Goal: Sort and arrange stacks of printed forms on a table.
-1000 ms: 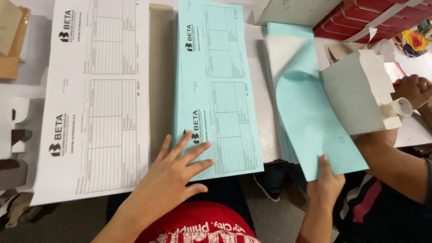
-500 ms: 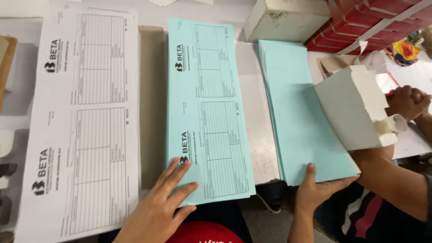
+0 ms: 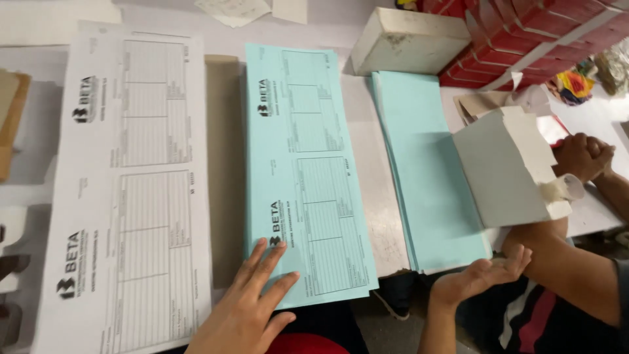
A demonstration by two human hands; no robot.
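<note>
My left hand [image 3: 252, 301] lies flat, fingers spread, on the near end of a stack of light blue printed forms [image 3: 301, 164]. To its left is a stack of white printed forms [image 3: 131, 196]. To the right lies a pile of plain light blue sheets [image 3: 426, 170], blank side up. My right hand [image 3: 478, 278] hovers open, palm up, just off the near corner of that pile and holds nothing.
A co-worker sits at the right with clasped hands [image 3: 583, 154] behind an open white cardboard box [image 3: 504, 164] that overlaps the plain pile. A closed white box [image 3: 409, 39] and stacked red boxes [image 3: 511, 46] stand at the back. Brown card [image 3: 10, 124] lies at the far left.
My right hand laid the lifted blue sheet flat onto the plain pile and let go; it is now open beside the pile. My left hand stayed on the printed blue stack.
</note>
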